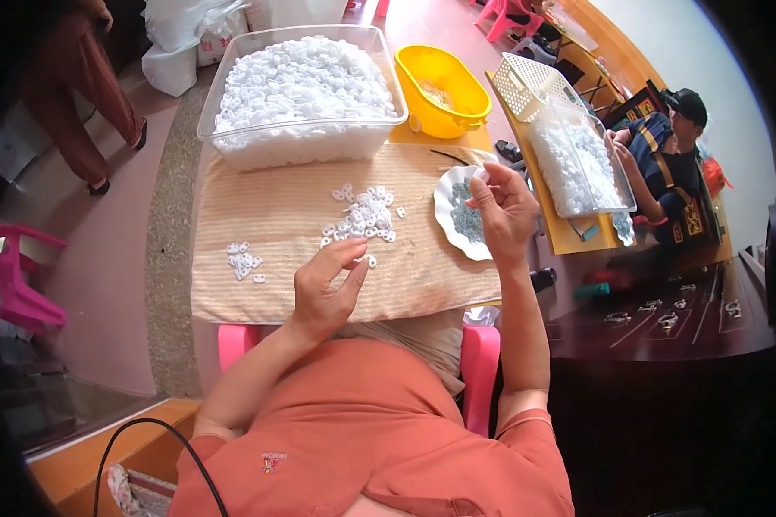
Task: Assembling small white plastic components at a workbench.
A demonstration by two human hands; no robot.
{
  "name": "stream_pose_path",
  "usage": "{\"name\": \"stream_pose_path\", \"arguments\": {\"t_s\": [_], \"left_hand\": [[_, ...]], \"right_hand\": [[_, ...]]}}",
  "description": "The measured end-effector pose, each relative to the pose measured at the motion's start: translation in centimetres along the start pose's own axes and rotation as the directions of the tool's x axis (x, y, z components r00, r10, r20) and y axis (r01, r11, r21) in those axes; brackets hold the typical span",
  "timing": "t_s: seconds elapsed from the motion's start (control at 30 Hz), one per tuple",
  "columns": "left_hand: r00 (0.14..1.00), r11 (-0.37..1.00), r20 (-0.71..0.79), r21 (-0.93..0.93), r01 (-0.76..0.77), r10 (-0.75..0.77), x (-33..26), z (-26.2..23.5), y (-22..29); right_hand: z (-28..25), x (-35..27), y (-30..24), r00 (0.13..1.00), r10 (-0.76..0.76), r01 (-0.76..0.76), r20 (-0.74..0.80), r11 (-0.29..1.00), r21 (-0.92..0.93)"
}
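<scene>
My left hand (329, 291) is at the near edge of a loose pile of small white plastic pieces with holes (366, 214). Its thumb and forefinger close on one small white plastic piece (371, 261). Over a white scalloped dish (444, 194), my right hand (507, 207) pinches another small white piece (481, 175) between thumb and fingertips. Tiny grey-blue parts (467, 220) fill the dish, partly covered by that hand. A smaller group of white pieces (244, 262) lies on the striped cloth (259, 198) at the left.
A large clear bin (297, 142) heaped with white pieces stands at the back, beside a yellow tub (448, 125). To the right, a person (664, 155) sits at another table with a clear bin (578, 164) and a white basket (535, 82). Pink stools (21, 276) stand around.
</scene>
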State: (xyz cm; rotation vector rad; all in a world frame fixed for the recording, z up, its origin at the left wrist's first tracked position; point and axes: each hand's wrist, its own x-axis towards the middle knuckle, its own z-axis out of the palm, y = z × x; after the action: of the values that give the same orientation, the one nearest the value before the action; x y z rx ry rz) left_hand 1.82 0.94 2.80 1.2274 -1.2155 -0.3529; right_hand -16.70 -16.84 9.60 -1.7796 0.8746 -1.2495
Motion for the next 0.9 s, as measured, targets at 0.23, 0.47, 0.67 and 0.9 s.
{"name": "stream_pose_path", "arguments": {"t_s": [0.23, 0.47, 0.67, 0.9], "left_hand": [[1.0, 1.0, 0.008, 0.024, -0.016, 0.016, -0.1, -0.2, -0.2], [0.999, 0.999, 0.031, 0.045, 0.009, -0.011, -0.6, -0.3, -0.1], [1.0, 0.999, 0.009, 0.049, 0.019, -0.019, -0.6, -0.2, -0.7], [0.998, 0.997, -0.015, -0.023, 0.067, -0.067, 0.1, -0.3, -1.8]], "right_hand": [[0.4, 2.9, -2.6, 0.952, -0.292, 0.26, -0.094, 0.931, -0.258], [0.8, 9.2, -2.3, 0.874, -0.456, 0.371, -0.168, 0.85, -0.375], [0.7, 14.8, 1.9, 0.985, -0.155, 0.156, 0.072, 0.652, -0.742], [1.7, 6.0, 3.7, 0.883, 0.016, 0.219, 0.47, 0.87, -0.441]]}}
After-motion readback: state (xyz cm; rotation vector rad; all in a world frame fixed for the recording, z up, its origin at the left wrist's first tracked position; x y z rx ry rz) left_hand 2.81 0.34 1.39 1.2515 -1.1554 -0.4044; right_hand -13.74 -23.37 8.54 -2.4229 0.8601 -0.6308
